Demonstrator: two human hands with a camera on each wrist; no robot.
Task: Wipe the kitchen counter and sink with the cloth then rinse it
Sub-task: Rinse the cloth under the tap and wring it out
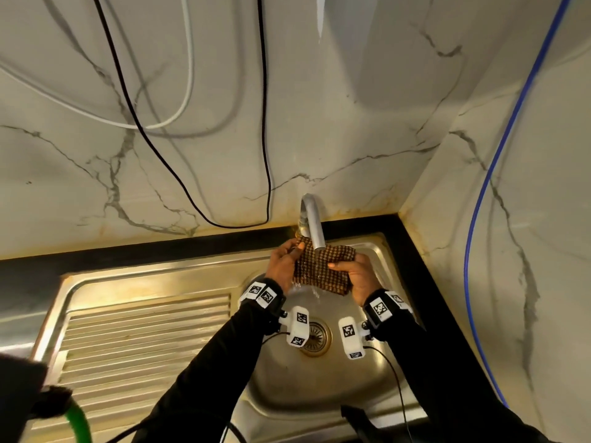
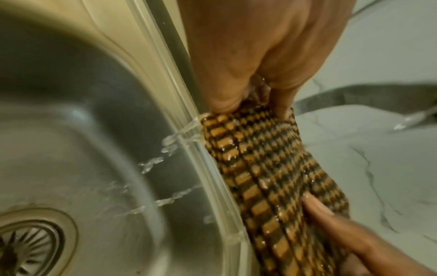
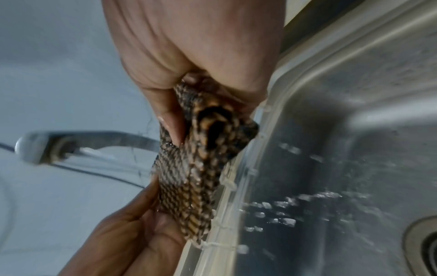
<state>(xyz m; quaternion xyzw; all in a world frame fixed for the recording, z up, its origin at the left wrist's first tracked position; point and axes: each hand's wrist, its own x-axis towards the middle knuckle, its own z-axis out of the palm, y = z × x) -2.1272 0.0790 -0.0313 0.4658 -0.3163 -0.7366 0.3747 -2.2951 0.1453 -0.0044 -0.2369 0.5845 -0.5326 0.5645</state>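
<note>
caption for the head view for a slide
Both hands, left hand and right hand, hold a checked cloth under the tap over the sink.

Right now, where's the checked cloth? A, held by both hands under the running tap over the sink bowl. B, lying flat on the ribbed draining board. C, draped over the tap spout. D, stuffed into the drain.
A: the left hand and right hand each grip an end of the cloth below the tap, and water falls off it into the sink.
</note>
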